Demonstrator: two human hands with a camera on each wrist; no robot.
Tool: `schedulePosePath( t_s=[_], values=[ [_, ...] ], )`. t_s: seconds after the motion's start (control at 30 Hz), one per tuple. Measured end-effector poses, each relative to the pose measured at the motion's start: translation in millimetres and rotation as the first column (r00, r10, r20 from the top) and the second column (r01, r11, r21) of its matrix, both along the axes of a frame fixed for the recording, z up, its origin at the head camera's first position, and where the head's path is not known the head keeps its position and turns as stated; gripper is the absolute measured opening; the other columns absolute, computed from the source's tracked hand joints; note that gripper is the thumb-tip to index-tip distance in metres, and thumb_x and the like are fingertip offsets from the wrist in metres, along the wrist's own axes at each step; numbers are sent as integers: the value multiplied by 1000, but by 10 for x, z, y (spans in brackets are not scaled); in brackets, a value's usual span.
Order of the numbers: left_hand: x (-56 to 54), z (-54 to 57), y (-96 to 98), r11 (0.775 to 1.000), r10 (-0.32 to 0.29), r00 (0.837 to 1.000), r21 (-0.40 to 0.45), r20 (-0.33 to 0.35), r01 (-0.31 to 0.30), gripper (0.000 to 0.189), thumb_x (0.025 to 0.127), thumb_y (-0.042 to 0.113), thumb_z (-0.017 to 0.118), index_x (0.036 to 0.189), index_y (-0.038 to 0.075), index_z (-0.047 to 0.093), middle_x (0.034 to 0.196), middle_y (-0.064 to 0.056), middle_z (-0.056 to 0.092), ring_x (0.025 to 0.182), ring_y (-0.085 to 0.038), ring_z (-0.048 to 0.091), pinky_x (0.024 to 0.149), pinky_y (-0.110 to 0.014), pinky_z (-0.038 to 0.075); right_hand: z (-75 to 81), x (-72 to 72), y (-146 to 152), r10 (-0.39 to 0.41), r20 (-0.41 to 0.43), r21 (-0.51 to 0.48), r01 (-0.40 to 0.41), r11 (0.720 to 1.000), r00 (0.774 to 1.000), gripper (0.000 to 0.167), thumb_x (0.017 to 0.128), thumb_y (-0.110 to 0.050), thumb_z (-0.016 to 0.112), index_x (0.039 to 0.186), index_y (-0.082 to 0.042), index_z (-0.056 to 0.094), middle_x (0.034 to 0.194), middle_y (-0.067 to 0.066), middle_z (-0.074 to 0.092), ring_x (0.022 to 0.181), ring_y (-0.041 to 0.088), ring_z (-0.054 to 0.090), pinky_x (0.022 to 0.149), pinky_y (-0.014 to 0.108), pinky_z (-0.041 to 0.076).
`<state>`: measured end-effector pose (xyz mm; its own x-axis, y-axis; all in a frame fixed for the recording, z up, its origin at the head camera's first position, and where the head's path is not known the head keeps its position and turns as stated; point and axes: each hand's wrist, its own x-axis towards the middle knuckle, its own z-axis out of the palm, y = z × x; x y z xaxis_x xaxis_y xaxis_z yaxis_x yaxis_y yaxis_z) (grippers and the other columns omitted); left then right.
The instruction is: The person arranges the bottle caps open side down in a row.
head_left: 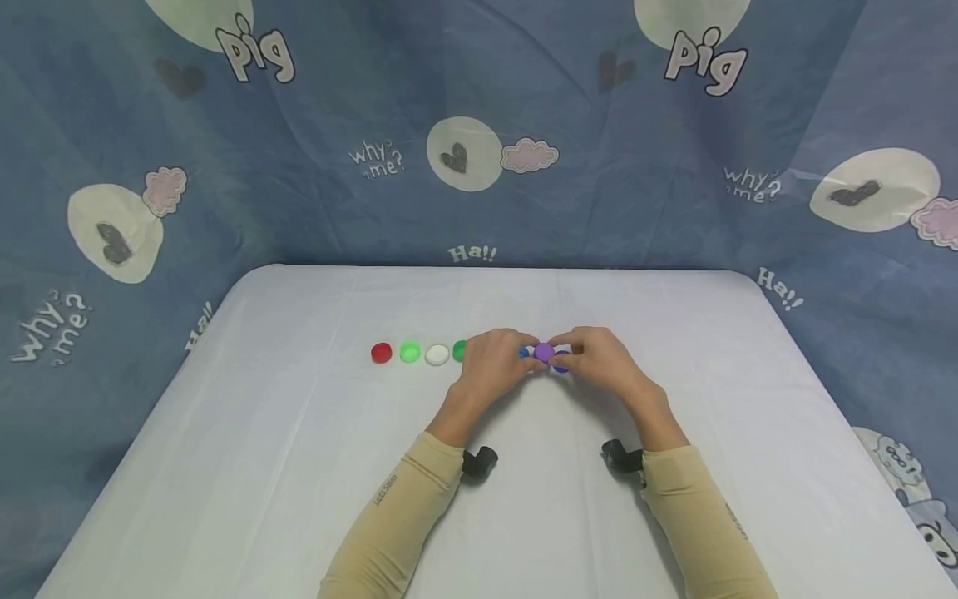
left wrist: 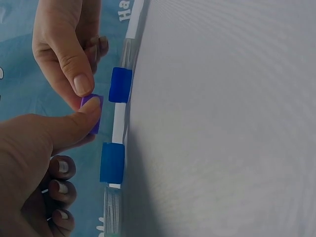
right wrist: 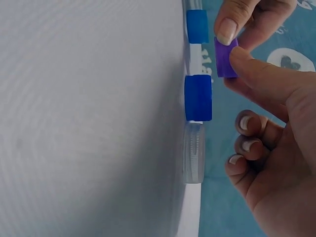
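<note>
A small purple bottle cap [head_left: 544, 352] is held between both hands, raised off the table. My left hand [head_left: 494, 359] pinches its left side with thumb and finger, the other fingers curled in. From the right, my right hand [head_left: 601, 359] pinches the same purple cap [right wrist: 225, 60] by thumb and fingertip. Below it on the cloth stand a dark blue cap [right wrist: 198, 98] and a lighter blue cap [left wrist: 112, 163], spaced apart on either side. A clear ridged cap [right wrist: 194, 153] lies beyond the dark blue one.
Left of my hands, a row holds a red cap [head_left: 381, 353], a light green cap [head_left: 410, 351], a white-looking cap [head_left: 437, 355] and a darker green cap [head_left: 459, 350] partly behind my left hand. A white cloth covers the table [head_left: 299, 466]; a blue printed curtain [head_left: 337, 216] hangs behind.
</note>
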<state>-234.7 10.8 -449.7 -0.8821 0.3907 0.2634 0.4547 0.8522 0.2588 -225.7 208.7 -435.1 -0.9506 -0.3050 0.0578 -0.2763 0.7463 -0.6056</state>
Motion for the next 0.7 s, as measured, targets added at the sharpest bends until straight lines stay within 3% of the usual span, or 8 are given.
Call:
schedulePosePath(
  t_s=[0.43,0.7],
  values=[
    [8,1,22,1000,14,997,-3,70,-14,29,84,48,76,109,34,77,101,9,77,74,-12,65,52,-26,40,-46,-22,-20,0,-33,71,2,997,999,27,87,-24,76,112,-14,77,75,0,64,66,14,49,60,29,40],
    [4,-25,29,1000,15,996,-14,91,-14,27,85,47,75,108,33,77,96,9,77,70,-10,61,53,-26,40,-37,-3,-49,1,-13,90,1,996,1000,28,88,-27,76,113,-14,76,93,3,75,75,14,59,69,32,49]
  ],
)
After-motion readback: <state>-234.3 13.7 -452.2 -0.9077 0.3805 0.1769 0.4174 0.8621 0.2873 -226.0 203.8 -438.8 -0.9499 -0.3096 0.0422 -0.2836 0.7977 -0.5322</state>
